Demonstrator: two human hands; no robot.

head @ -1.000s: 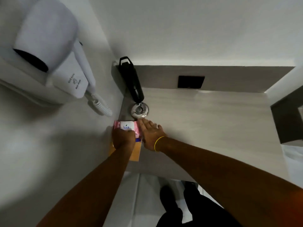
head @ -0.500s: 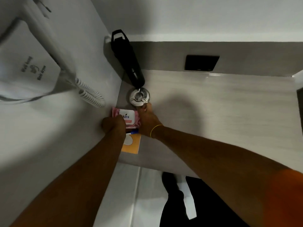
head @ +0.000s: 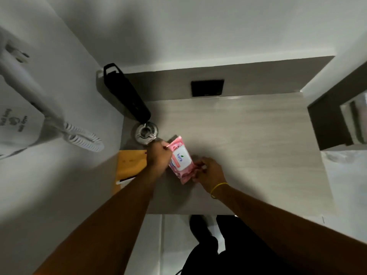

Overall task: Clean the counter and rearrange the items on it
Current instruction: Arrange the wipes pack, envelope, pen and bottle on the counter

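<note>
We hold the pink wipes pack (head: 181, 160) between both hands, just right of the yellow envelope (head: 131, 165): our left hand (head: 158, 155) grasps its upper end and our right hand (head: 208, 171) pinches its lower end, likely to pull a wipe for the counter (head: 248, 139). A black bottle (head: 127, 94) and a metal dish (head: 146, 132) sit beyond the envelope.

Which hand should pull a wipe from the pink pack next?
Probably right. The left hand grips the pink wipes pack along its far end, steadying it; the right hand pinches only the near corner, so it frees easily to reach the white flap.
</note>
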